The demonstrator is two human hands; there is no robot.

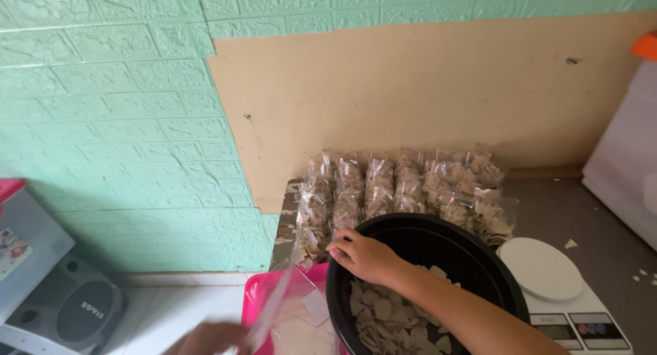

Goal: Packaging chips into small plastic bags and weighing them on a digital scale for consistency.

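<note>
Black bowl of pale chips, filled bags behind.
Right hand grips the rim, fingers curled; blurred left hand pinches a clear bag, best held open wide.

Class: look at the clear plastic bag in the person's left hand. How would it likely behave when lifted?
The clear plastic bag looks thin and see-through, so it is probably floppy and very light. It hangs slack from the left hand, so it would likely sag and need holding open.

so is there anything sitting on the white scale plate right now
No, the round plate of the white scale is bare, standing beside the black bowl of pale chips.
</note>
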